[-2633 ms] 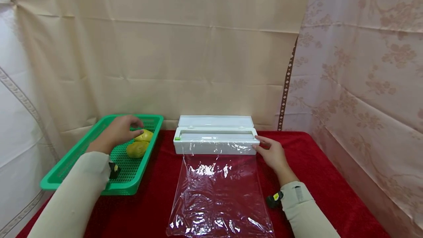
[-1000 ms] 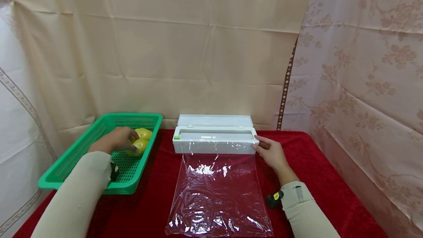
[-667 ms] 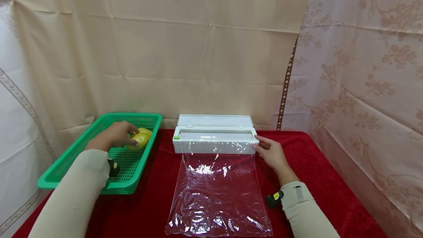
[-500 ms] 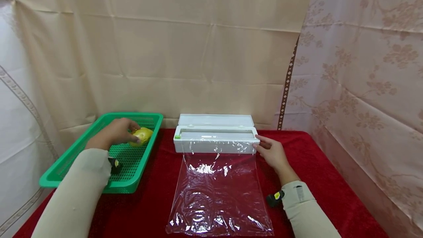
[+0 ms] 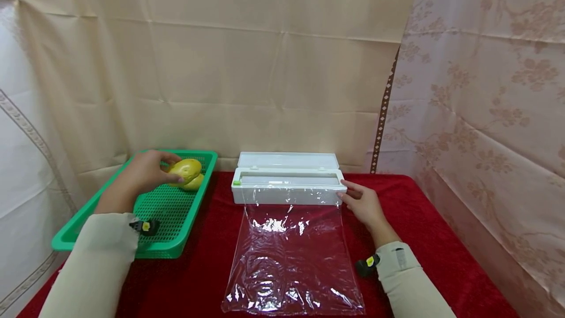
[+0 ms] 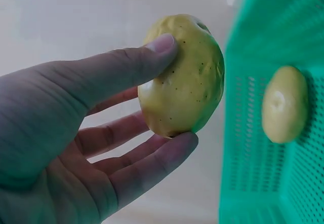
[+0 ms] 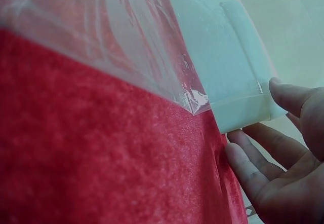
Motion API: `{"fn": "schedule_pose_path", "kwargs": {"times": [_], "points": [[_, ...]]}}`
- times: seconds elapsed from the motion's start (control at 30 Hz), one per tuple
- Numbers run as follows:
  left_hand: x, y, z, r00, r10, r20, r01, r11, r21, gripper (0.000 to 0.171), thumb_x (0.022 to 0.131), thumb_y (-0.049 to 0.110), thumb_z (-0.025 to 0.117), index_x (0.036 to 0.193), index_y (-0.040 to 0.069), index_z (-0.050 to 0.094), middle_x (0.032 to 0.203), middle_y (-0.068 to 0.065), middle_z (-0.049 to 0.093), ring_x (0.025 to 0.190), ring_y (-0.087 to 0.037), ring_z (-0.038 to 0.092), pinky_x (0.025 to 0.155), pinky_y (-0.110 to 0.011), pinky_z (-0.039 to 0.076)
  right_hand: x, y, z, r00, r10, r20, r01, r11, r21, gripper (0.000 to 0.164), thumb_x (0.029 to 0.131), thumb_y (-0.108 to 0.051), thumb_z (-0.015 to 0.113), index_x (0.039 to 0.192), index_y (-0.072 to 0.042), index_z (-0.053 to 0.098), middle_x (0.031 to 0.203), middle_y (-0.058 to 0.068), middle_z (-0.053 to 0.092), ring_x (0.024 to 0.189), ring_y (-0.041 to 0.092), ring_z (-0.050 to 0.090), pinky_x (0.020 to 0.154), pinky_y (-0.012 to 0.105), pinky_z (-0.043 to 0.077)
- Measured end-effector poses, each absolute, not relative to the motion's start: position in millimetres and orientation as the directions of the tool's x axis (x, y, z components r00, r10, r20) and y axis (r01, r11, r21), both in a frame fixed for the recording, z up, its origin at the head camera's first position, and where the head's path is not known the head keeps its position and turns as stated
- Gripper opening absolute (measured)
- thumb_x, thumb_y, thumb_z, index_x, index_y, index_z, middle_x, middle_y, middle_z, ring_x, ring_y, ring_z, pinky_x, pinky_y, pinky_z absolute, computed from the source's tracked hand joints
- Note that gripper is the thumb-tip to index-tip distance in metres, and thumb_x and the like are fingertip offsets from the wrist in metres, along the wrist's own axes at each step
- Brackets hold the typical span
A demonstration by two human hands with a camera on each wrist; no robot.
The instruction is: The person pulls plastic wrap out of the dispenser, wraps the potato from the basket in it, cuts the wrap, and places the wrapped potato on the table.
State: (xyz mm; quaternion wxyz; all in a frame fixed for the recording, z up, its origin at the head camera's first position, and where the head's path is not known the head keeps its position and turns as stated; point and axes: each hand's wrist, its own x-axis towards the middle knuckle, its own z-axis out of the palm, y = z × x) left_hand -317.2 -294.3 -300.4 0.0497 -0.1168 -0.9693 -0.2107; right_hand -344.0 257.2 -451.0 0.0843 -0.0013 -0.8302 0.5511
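My left hand pinches a yellow potato between thumb and fingers, raised over the green basket. In the left wrist view the held potato is dotted with small dark specks. A second potato lies in the basket behind it, partly covered in the head view. My right hand holds the right end of a white cling film dispenser, its thumb and fingertips at the end's edges. From the dispenser, a sheet of clear cling film stretches forward over the red cloth.
The dispenser's lid stands up at the back, and a small green slider sits at its left end. Red cloth covers the table. A beige curtain hangs close behind, with a patterned curtain at the right.
My left hand has reached into the basket, taken hold of the nearer potato and lifted it. The right hand, dispenser and film have stayed in place.
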Motion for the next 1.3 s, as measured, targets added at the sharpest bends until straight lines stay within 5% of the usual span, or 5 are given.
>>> {"fn": "schedule_pose_path", "kwargs": {"times": [0.53, 0.8, 1.3], "points": [[-251.6, -222.5, -301.8, -0.895, 0.209, 0.394, 0.389, 0.798, 0.460, 0.055, 0.085, 0.034, 0.087, 0.131, 0.010, 0.070, 0.134, -0.017, 0.065, 0.116, -0.039, 0.064, 0.090, -0.055, 0.057, -342.6, 260.7, -447.7, -0.991, 0.078, 0.109, -0.071, 0.388, -0.919, 0.052, 0.098, -0.025, 0.073, 0.148, -0.019, 0.058, 0.137, 0.022, 0.065, 0.119, 0.027, 0.066, 0.090, 0.038, 0.061], [-243.8, -183.2, -315.3, -0.873, 0.282, 0.398, 0.460, 0.745, 0.483, 0.052, 0.083, 0.025, 0.089, 0.129, 0.009, 0.071, 0.125, -0.012, 0.067, 0.107, -0.032, 0.064, 0.079, -0.041, 0.063, -340.7, 260.7, -447.1, -0.990, 0.072, 0.119, -0.082, 0.389, -0.917, 0.052, 0.098, -0.024, 0.073, 0.148, -0.017, 0.058, 0.136, 0.025, 0.065, 0.119, 0.027, 0.066, 0.091, 0.042, 0.060], [-239.5, -137.2, -337.7, -0.853, 0.397, 0.338, 0.521, 0.689, 0.505, 0.045, 0.078, 0.023, 0.093, 0.119, 0.016, 0.075, 0.113, 0.000, 0.068, 0.093, -0.016, 0.066, 0.078, -0.033, 0.062, -340.4, 258.2, -445.4, -0.993, 0.071, 0.096, -0.064, 0.363, -0.930, 0.054, 0.098, -0.023, 0.073, 0.149, -0.017, 0.057, 0.138, 0.025, 0.064, 0.118, 0.025, 0.066, 0.093, 0.043, 0.060]]}}
